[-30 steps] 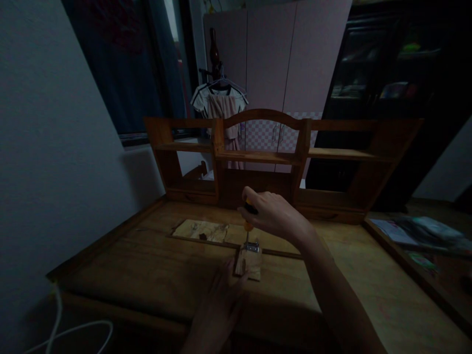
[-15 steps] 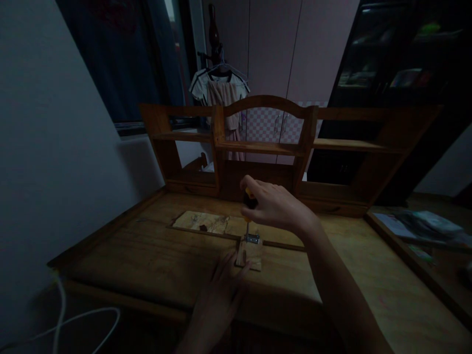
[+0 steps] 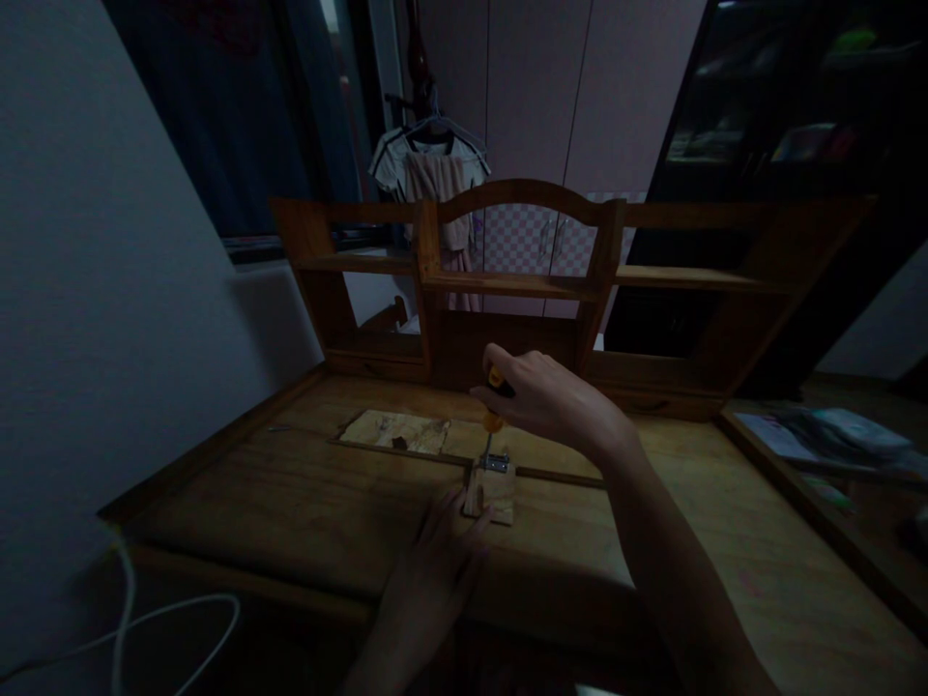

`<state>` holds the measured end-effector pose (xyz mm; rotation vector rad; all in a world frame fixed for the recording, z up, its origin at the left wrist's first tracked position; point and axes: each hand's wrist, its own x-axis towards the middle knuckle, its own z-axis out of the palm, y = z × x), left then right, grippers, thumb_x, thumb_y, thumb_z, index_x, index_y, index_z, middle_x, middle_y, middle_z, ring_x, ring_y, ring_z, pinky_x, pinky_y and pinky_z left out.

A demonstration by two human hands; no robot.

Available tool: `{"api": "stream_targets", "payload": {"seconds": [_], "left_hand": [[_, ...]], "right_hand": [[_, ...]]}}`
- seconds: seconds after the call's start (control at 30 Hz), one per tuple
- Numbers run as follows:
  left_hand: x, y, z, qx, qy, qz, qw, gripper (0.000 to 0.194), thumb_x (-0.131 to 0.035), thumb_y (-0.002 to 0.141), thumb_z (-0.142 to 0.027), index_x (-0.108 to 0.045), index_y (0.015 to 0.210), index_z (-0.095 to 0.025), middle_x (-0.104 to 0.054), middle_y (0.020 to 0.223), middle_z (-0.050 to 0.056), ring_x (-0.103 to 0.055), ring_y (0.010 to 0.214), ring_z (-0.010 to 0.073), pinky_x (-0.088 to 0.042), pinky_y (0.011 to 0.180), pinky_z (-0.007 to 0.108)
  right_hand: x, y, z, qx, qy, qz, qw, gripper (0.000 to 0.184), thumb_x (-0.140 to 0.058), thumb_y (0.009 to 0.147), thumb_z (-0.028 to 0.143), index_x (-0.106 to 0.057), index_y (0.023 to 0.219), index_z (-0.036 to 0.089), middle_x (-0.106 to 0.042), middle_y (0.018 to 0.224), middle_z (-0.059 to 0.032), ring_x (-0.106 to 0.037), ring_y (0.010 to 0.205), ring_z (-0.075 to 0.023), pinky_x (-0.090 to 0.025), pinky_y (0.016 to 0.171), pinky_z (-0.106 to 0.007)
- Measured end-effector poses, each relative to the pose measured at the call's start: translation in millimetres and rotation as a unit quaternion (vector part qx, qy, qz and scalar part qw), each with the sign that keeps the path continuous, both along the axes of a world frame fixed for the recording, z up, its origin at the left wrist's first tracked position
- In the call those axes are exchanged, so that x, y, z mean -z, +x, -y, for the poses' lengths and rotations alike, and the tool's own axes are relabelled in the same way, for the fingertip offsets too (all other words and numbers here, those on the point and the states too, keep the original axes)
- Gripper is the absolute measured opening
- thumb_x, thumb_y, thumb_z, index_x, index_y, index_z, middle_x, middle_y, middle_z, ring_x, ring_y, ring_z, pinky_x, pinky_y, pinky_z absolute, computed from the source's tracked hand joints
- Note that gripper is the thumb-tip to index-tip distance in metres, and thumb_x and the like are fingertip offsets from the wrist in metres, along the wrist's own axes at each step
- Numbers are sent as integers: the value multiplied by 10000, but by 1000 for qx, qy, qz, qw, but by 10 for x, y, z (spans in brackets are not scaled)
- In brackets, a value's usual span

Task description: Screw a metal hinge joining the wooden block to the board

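A: Gripping what, in the right hand?
B: A yellow-and-black screwdriver, with fingers wrapped round the handle, tip down at the left end of a small metal piece.
A: And with the left hand?
B: Loosely spread, with the thumb at the near edge of a wood block. Too dark to tell how hard pressed.
A: Block where?
B: Flat on the desk, metal piece at its far end, near a pale board.
A: Worth watching for?
B: With the shaft slightly tilted, could skid off the metal and jab that thumb. Could also spin the block, if pinned too lightly.
A: Containers?
B: Farther back, a shelf with shut drawers, contents hidden. Behind, at right, a dark cabinet with a green thing inside, too dim to name.
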<state>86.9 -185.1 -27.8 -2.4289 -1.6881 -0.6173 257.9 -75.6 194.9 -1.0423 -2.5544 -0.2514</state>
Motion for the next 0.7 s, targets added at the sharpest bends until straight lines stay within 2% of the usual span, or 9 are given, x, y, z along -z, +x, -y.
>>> {"api": "stream_targets", "payload": {"seconds": [0.23, 0.4, 0.7], "left_hand": [[-33, 9, 13, 2, 1, 1, 1000, 549, -453, 981, -316, -282, 1496, -397, -309, 1568, 5, -284, 1447, 250, -371, 1145, 476], [-74, 7, 31, -6, -11, 9, 1000, 521, -454, 979, -322, -329, 1480, -389, -364, 1540, 14, -335, 1418, 260, -378, 1132, 495], [-84, 7, 8, 1, -13, -11, 1000, 442, -445, 982, -311, -440, 1423, -348, -342, 1555, 15, -370, 1401, 246, -351, 1153, 504]], "right_hand": [[-126, 163, 30, 2, -32, -38, 999, 278, -444, 957, 473, -501, 1029, 210, -618, 782, -33, -547, 689, -169, -301, 599, -273], [-226, 384, 69, 45, -23, -56, 997, 290, -482, 938, 488, -512, 1039, 218, -624, 798, -36, -564, 717, -183, -329, 624, -277], [-174, 424, -101, 86, -53, 1, 995, 304, -471, 934, 484, -537, 996, 193, -632, 803, -65, -568, 696, -192, -293, 593, -287]]}}
